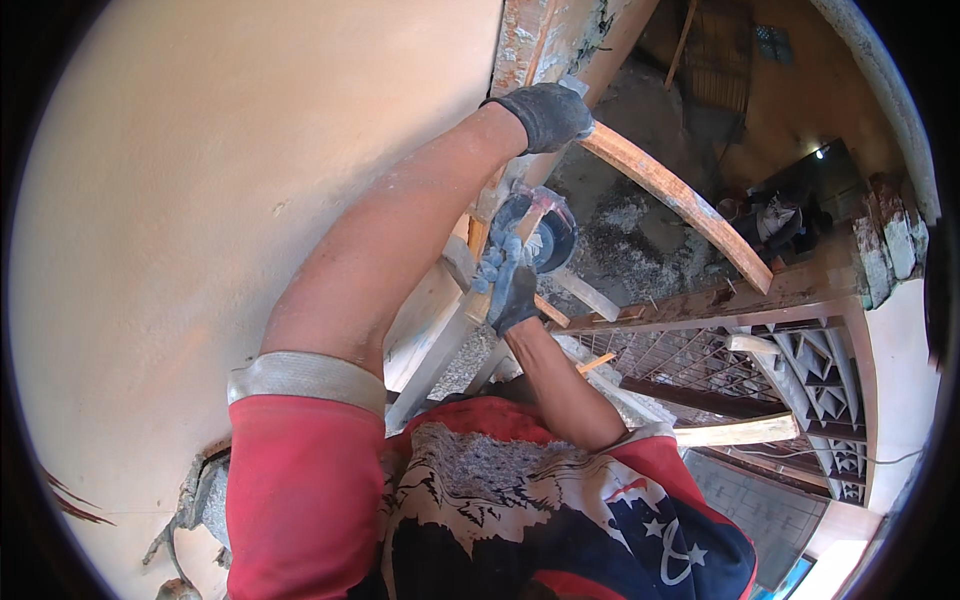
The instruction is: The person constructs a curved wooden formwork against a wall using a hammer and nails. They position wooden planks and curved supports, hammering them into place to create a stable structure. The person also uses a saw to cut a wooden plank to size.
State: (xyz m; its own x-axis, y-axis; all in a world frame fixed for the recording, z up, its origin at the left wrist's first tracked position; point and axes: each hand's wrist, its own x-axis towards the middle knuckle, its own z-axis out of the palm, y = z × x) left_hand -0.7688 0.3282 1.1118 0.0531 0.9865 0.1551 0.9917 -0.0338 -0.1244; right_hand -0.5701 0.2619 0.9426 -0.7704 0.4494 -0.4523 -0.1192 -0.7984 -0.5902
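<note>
My left hand (545,115), in a dark work glove, is raised against the edge of the wall opening. It is closed at the near end of a long wooden strip (680,195), which slants off to the right; the fingers are mostly hidden. Lower down, my right hand (512,290), gloved with grey-blue fingers, is wrapped around the wooden handle of a hammer (535,215). Its reddish, worn head points up and away from me. Just behind the hammer is a round dark bucket (560,240), its contents hard to make out.
A plastered wall (230,180) fills the left side. Below my hands are wooden boards (435,350) and a metal grid (680,365). Farther down lies a rubble-strewn floor (640,235). A patterned lattice panel (825,375) and a broken wall edge (890,245) stand at right.
</note>
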